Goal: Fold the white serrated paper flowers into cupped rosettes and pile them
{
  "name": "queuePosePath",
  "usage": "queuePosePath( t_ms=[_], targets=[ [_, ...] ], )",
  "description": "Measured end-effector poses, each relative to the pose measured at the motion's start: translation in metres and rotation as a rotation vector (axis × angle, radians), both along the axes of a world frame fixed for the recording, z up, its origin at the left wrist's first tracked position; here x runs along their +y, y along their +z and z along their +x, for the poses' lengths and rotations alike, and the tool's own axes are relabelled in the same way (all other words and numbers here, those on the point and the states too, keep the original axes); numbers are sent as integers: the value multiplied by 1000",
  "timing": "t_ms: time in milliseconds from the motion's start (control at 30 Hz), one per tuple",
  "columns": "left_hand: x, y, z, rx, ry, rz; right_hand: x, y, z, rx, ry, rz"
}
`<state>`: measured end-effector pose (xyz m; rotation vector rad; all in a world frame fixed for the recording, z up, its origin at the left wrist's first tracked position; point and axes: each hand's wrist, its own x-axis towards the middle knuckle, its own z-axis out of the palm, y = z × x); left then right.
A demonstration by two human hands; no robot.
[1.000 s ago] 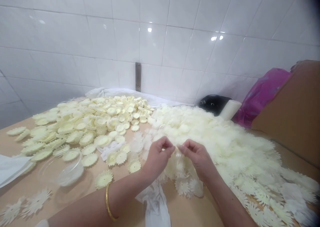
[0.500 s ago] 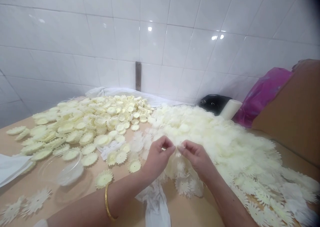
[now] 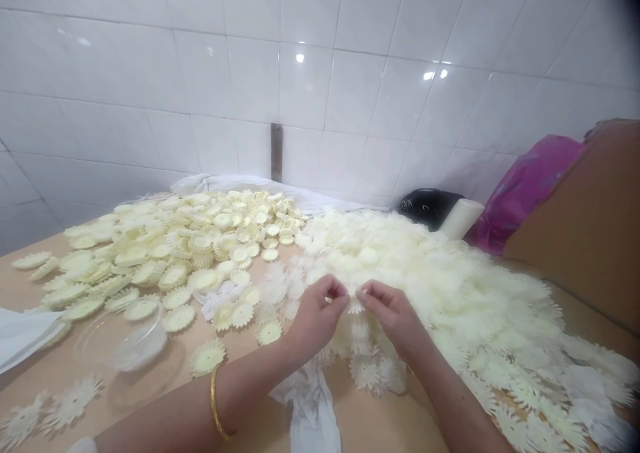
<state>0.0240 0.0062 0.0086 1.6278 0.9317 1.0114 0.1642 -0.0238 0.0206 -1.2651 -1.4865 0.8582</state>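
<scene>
My left hand (image 3: 316,316) and my right hand (image 3: 393,314) meet fingertip to fingertip over the near edge of a big heap of pale cream flower-shaped pieces (image 3: 450,286). Both hands are closed in a pinch on one small cream flower piece (image 3: 354,302) held between them. A gold bangle (image 3: 216,403) sits on my left wrist. To the left lies a spread of yellower round stacked flower pieces (image 3: 170,253) on the brown table (image 3: 370,420).
A clear plastic dish (image 3: 131,336) stands left of my left arm. White cloth (image 3: 310,400) lies under my forearms, more at the left edge (image 3: 20,333). A cardboard box (image 3: 590,226), pink bag (image 3: 525,186), black bag (image 3: 425,206) and white roll (image 3: 460,218) stand at the right by the tiled wall.
Both hands have shifted slightly away from me toward the heap, still pinching the same small piece. Nothing else has moved.
</scene>
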Motion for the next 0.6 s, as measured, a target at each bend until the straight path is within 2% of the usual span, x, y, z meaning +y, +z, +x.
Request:
queuePosePath(
  t_ms=[133,333,433,600],
  targets=[
    [0,1,0,-13,14,21,0,0,0,-57,-47,49],
    [-2,2,0,-40,-54,-21,0,-1,1,39,-36,64],
    [-2,1,1,-52,-47,-28,0,-1,1,52,-14,57],
    [-1,2,0,-134,-60,-127,0,-2,1,29,1,48]
  ],
)
